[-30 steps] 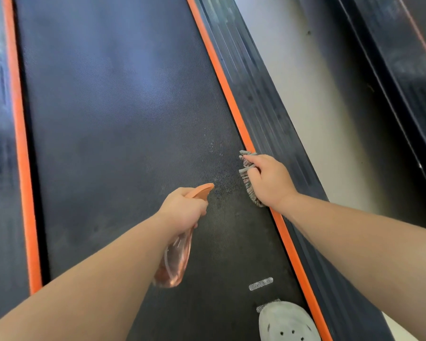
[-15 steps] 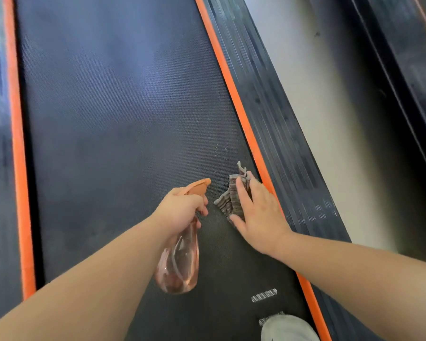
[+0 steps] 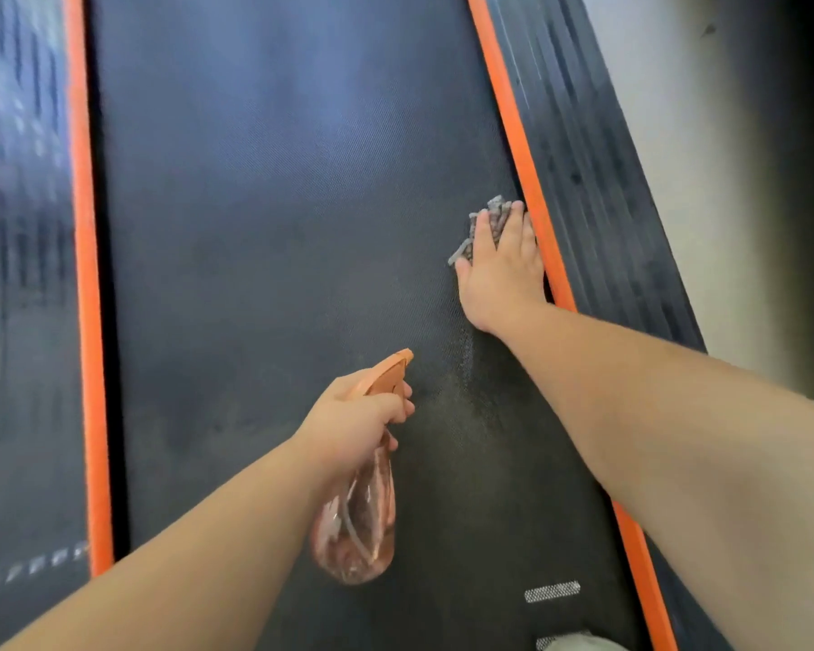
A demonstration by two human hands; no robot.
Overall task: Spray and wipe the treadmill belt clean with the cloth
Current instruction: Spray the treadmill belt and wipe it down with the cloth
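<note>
The right hand (image 3: 501,270) lies flat on a gray knobbly cloth (image 3: 489,218), fingers straight and close together, pressing it onto the treadmill belt (image 3: 278,227). The cloth sits at the belt's right edge, just beside the orange strip (image 3: 513,133), and pokes out past the fingertips and on the thumb side. A patch of fine pale specks (spray droplets, by the look of them) (image 3: 464,382) shows on the belt nearer the person, between the two hands.

The left hand (image 3: 353,415) grips the neck of a spray bottle (image 3: 358,523), fingers curled round it under the orange spray head (image 3: 388,373), whose nozzle points up the belt. The bottle is clear and pinkish and hangs above the belt, well apart from the cloth. A thin tube runs down inside it; how much liquid it holds cannot be told.

A ribbed dark side rail (image 3: 583,157) runs outside the orange strip, with pale floor (image 3: 654,133) beyond. A second orange strip (image 3: 83,274) borders the belt's left side.
</note>
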